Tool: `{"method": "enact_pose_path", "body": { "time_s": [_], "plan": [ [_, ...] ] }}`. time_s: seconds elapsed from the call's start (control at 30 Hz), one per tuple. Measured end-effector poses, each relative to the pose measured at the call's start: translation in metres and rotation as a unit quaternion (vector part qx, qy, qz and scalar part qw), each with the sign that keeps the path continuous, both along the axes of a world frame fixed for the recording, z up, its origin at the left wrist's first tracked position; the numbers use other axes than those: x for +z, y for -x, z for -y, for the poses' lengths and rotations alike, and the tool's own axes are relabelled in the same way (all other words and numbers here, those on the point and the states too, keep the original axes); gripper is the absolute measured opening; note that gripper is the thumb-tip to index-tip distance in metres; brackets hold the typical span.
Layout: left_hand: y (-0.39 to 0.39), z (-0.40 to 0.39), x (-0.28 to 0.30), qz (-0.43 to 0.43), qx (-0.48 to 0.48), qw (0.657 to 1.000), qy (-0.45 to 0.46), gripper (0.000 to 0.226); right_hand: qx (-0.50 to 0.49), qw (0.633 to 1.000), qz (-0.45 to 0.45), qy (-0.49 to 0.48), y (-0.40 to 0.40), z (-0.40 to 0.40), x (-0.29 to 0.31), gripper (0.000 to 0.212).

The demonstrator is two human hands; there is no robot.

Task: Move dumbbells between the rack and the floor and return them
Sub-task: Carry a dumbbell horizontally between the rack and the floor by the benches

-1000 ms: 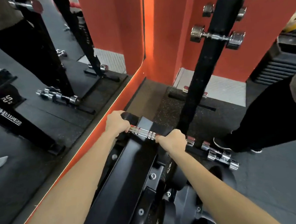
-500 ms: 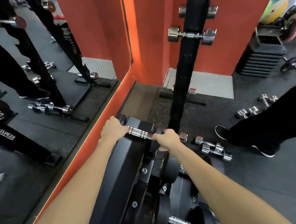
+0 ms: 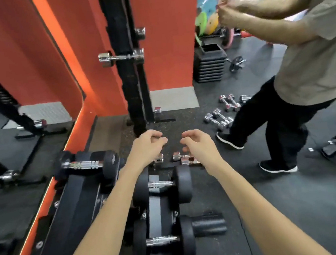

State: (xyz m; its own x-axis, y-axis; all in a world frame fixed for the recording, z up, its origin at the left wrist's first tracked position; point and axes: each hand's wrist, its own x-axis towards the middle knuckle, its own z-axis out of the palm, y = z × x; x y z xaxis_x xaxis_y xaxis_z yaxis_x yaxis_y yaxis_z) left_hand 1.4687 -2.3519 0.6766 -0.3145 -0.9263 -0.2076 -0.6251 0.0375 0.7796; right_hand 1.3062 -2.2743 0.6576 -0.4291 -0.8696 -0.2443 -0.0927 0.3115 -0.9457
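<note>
Hovering side by side with loosely curled fingers, the left hand and right hand hold nothing. Just left of the left hand, a black round-headed dumbbell with a ridged chrome handle sits on the top tier of the slanted black steel rack; two matching black dumbbells rest on lower tiers beneath the forearms. That one looks returned, I judge. Beyond the right hand, small shiny chrome dumbbells lie scattered on the speckled dark rubber floor, apparently left to collect, near another person's black shoe.
</note>
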Motion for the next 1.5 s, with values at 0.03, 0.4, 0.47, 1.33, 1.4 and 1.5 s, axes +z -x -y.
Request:
{"method": "enact_pose_path", "body": {
  "time_s": [0.03,0.4,0.47,1.33,1.4,1.5],
  "plan": [
    [0.027,-0.014,0.005,-0.017,-0.025,1.0,0.005,0.028,-0.021,1.0,0.0,0.012,0.019,-0.02,0.007,0.017],
    [0.3,-0.259,0.023,-0.084,-0.302,0.949,0.001,0.022,-0.316,0.944,-0.074,0.064,0.217,-0.342,0.039,0.023],
    [0.34,-0.321,0.022,-0.092,-0.363,0.927,-0.008,0.023,-0.37,0.923,-0.084,0.061,0.239,-0.415,0.041,0.025],
    [0.704,-0.992,-0.014,-0.065,-0.754,0.644,-0.111,0.019,-0.789,0.613,-0.043,-0.009,0.384,-1.066,0.003,0.028],
    [0.729,-1.024,-0.022,-0.068,-0.748,0.649,-0.124,0.021,-0.777,0.628,-0.04,-0.014,0.414,-1.092,0.005,0.028],
    [0.763,-1.064,-0.032,-0.069,-0.724,0.671,-0.143,0.021,-0.764,0.644,-0.038,-0.02,0.464,-1.131,0.0,0.03]
  ]
}}
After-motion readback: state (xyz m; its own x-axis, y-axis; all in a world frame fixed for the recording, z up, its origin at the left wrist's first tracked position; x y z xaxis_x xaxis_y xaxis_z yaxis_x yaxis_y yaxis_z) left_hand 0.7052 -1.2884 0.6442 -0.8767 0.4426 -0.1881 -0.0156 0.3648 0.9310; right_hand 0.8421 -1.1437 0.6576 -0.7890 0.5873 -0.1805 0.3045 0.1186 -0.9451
